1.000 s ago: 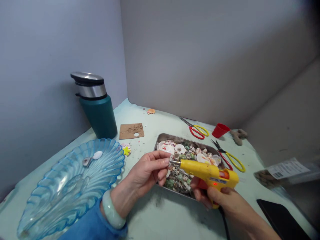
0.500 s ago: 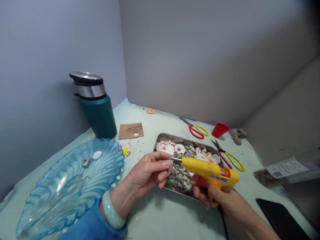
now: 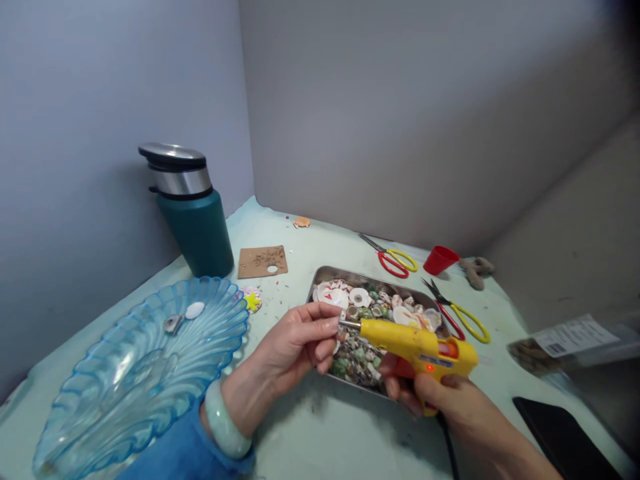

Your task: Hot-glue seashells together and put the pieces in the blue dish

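Note:
My right hand (image 3: 440,393) grips a yellow hot glue gun (image 3: 415,343) with a red light lit on its side. Its metal nozzle points left and touches a small shell (image 3: 341,329) pinched between the thumb and fingers of my left hand (image 3: 295,347). Both hands hover over the near left corner of a metal tray (image 3: 320,275) filled with several small shells, white, green and brown. A blue shell-shaped glass dish (image 3: 135,367) lies to the left, with two small pieces (image 3: 184,316) stuck on its inner surface.
A teal flask (image 3: 193,213) stands at the back left beside a brown card (image 3: 263,261). Two pairs of yellow-handled scissors (image 3: 395,259) (image 3: 457,313) and a red cup (image 3: 440,260) lie behind the tray. A black phone (image 3: 565,440) and a clear packet (image 3: 565,343) sit right.
The glue gun nozzle shifted slightly right and back again against the small shell; otherwise the hands stay in place.

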